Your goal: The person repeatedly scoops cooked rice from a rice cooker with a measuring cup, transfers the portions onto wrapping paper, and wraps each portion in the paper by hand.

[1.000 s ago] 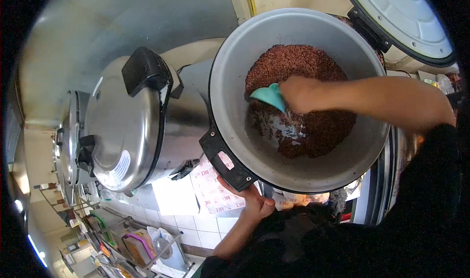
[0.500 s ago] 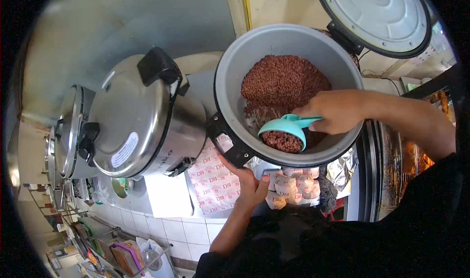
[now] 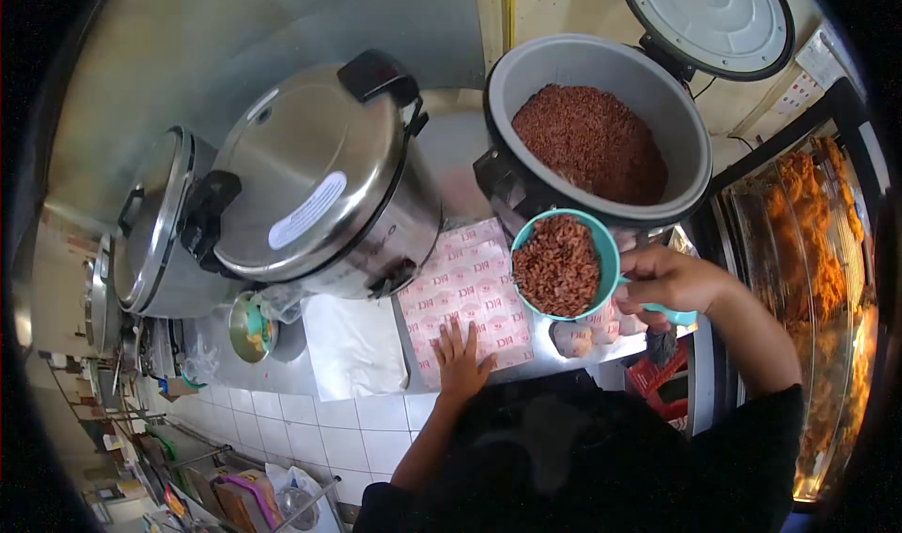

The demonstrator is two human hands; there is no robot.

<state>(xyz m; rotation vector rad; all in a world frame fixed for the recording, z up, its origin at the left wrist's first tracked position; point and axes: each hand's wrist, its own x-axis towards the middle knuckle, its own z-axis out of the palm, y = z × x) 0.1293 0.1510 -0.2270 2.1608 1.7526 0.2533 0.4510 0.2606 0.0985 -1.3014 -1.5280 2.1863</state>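
My right hand (image 3: pixel 675 281) is closed around the handle of a teal scoop (image 3: pixel 611 251), level in the air in front of the open rice cooker (image 3: pixel 693 171). Reddish-brown cooked rice (image 3: pixel 556 268) fills the scoop to its rim. More of the same rice (image 3: pixel 594 143) lies heaped inside the grey pot of the cooker. My left hand (image 3: pixel 460 369) rests with fingers spread on the near part of a pink printed wrapping paper (image 3: pixel 470 284). Partly hidden below the scoop are several small wrapped packets (image 3: pixel 571 339).
Two closed steel rice cookers (image 3: pixel 319 167) stand to the left, and plain white paper (image 3: pixel 352 345) lies beside the printed stack. A metal bowl (image 3: pixel 250 331) sits farther left. On the right is a lit glass case (image 3: pixel 817 279) of fried food. The raised lid (image 3: pixel 714 16) tilts behind the open cooker.
The filled scoop has come up out of the pot and toward me, over the counter. My left hand has left the cooker's edge and now lies on the printed paper.
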